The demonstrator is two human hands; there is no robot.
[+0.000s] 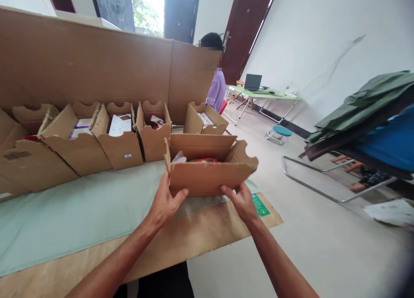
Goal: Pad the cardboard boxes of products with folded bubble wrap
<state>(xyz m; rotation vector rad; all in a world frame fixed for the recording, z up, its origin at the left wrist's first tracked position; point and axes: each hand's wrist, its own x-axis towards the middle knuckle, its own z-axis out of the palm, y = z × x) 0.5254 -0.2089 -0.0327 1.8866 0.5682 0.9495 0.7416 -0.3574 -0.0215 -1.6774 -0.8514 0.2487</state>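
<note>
Between my two hands is an open-topped cardboard box (210,177), turned with its long side toward me. My left hand (166,201) grips its left end, thumb on the near wall and fingers hidden behind the edge. At the lower right, my right hand (241,199) holds the box with the thumb on the near wall; its other fingers go under or behind it. Inside show a clear plastic piece (179,157) and something red (205,160), both mostly hidden by the wall.
Several cardboard bins (121,149) with packets stand in a row along a tall cardboard panel (97,65). A pale green cloth (97,207) covers part of the wooden table (207,242). Beyond the panel is a person in purple (217,89); a folding chair (323,194) stands right.
</note>
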